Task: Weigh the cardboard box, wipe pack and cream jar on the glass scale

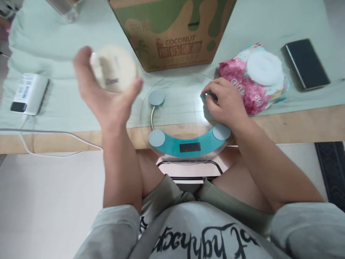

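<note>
My left hand is raised above the left side of the table, its fingers wrapped round a round, cream-coloured tub-like object. Motion blurs that object, and the small dark print on it is unreadable. Over the right part of a glass bathroom scale, my right hand is closed with curled fingers. A sliver of teal shows at its fingertips, but what it belongs to is hidden. The scale has a teal curved front, a dark display and round grey pads, and overhangs the table's near edge.
A cardboard box stands behind the scale. Right of my right hand lies a pink and blue wipes pack with a white lid, then a dark phone-like device. At left, a white power bank has a white cable nearby.
</note>
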A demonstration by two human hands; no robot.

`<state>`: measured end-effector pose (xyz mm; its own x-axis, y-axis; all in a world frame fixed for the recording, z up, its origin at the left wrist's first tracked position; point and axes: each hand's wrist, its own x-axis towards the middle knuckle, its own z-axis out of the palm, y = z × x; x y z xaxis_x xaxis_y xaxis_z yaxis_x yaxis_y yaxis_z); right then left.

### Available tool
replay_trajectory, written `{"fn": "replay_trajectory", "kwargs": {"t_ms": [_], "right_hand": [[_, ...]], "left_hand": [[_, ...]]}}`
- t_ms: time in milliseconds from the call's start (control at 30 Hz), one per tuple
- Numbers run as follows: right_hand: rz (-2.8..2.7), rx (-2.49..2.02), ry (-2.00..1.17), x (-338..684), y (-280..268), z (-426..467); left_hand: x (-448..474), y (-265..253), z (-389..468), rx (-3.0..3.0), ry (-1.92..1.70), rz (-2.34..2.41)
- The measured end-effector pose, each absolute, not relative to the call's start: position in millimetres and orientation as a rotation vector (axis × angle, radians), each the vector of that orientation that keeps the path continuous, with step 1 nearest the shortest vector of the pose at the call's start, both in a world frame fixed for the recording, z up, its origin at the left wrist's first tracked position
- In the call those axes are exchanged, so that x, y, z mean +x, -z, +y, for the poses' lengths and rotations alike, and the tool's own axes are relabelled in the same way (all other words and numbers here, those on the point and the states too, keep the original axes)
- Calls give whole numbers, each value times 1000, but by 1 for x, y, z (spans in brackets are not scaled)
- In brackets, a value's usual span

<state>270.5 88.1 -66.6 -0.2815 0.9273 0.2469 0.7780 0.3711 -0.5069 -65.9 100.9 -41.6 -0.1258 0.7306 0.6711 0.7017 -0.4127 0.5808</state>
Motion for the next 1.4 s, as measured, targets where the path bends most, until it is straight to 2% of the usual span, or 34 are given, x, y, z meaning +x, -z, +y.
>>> {"fn": "replay_trajectory", "kwargs": {"t_ms": [67, 167, 333, 400, 500, 533, 600, 667, 833, 1000, 1100, 1233, 1300, 1400], "right_hand": [[-2137, -1472, -385, 271, 68, 89], [-2136, -1485, -357, 268, 71, 89], [-2107, -1504, -246, 265, 56, 83], [-2055, -1531, -167, 273, 37, 79], [-1868, -1677, 31, 292, 7, 79], [-1776, -1810, 72, 298, 1, 81], [-1597, -2109, 52, 305, -4, 86], [-1497, -2355, -59, 307, -2, 91], [-1411, -2477, -163, 301, 5, 97], [-1290, -2356, -155, 315, 1, 103], [-1264, -2229, -122, 332, -5, 101], [-1630, -1543, -10, 326, -22, 79], [-1823, -1218, -64, 306, -27, 65], [-2158, -980, -200, 269, -20, 52]], "left_hand": [[-96, 49, 108, 1942, -1625, 1942], [-117, 56, 112, 1685, -1436, 2241], [-113, 67, 119, 1627, -1247, 2219], [-108, 65, 123, 1868, -1452, 2133], [-86, 49, 118, 2294, -1807, 1632], [-74, 43, 113, 2339, -1764, 1425], [-45, 35, 102, 2242, -1349, 1356], [-17, 35, 92, 2241, -1092, 1311], [10, 49, 89, 2303, -559, 1446], [6, 45, 92, 2246, -620, 1434], [4, 43, 91, 2101, -889, 1438], [-10, 45, 97, 1891, -1249, 1492], [-20, 46, 100, 1804, -1354, 1499], [-28, 44, 101, 1684, -1437, 1449]]}}
